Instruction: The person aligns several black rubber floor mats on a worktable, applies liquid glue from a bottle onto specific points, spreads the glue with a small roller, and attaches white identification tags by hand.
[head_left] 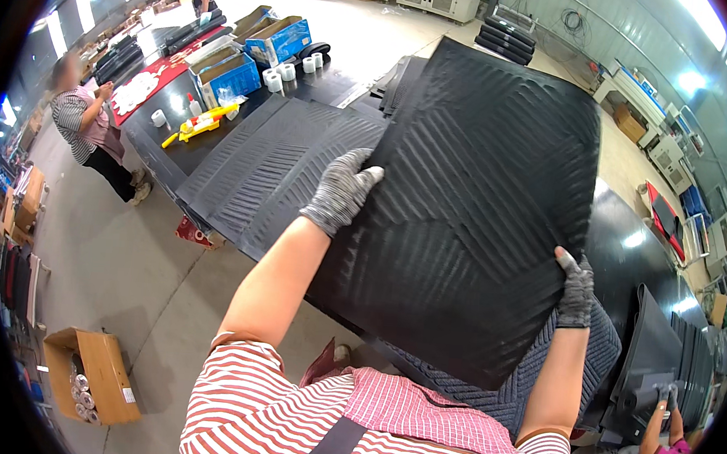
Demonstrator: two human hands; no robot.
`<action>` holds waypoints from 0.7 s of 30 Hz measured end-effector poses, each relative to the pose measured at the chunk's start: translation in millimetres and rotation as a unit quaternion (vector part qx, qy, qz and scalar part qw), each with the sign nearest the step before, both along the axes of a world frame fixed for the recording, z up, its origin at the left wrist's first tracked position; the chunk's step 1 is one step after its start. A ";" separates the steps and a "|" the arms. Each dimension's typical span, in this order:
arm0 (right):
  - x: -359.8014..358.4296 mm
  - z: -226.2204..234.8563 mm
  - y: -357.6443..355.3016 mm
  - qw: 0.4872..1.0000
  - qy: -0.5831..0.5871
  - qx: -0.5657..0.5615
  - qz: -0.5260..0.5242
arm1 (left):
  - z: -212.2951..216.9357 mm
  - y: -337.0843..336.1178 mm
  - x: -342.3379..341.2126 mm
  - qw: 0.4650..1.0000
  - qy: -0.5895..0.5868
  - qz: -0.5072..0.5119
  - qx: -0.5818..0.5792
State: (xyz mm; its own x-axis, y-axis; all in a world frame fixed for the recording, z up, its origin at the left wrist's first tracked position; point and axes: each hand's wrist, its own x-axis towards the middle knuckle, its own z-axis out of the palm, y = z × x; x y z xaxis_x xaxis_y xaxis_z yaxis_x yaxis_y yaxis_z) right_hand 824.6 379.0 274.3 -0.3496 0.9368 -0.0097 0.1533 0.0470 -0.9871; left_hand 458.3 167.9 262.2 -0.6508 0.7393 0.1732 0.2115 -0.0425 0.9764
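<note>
A large black ribbed rubber mat (pixel 466 200) is held up in front of me, tilted, above the dark table. Gripping its left edge is my left hand (pixel 345 190), in a grey knitted glove with the thumb over the mat's face. My right hand (pixel 575 291), gloved alike, is closed on the right edge lower down, its thumb on the front. Fingers behind the mat are hidden. More black ribbed mats (pixel 284 158) lie on the table to the left. Under the lifted mat, nearer my body, a dark blue-grey quilted-looking mat (pixel 595 353) shows.
Left on the table are a yellow tool (pixel 200 124), white rolls (pixel 280 76) and blue cardboard boxes (pixel 279 42). A co-worker (pixel 92 124) stands at the far left; another (pixel 660 450) handles dark sheets (pixel 649 365) at the lower right. An open carton (pixel 104 378) sits on the floor.
</note>
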 end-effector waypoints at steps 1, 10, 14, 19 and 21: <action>-16.5 -9.3 2.6 0.999 0.009 -0.029 0.013 | -7.8 -1.2 -15.4 1.000 0.000 0.018 -0.007; -108.6 -199.7 15.4 0.964 -0.261 -0.047 -0.028 | -185.0 6.8 -88.1 0.916 -0.004 0.084 -0.393; -110.3 -189.8 7.4 0.948 -0.302 -0.098 -0.008 | -188.7 2.1 -98.8 0.924 0.038 0.080 -0.371; -109.6 -201.4 -10.4 0.958 -0.287 -0.025 0.008 | -189.3 -2.0 -112.0 0.921 0.053 0.088 -0.375; -104.1 -224.9 5.1 0.961 -0.273 -0.029 -0.034 | -191.1 9.3 -105.6 0.924 0.098 0.096 -0.356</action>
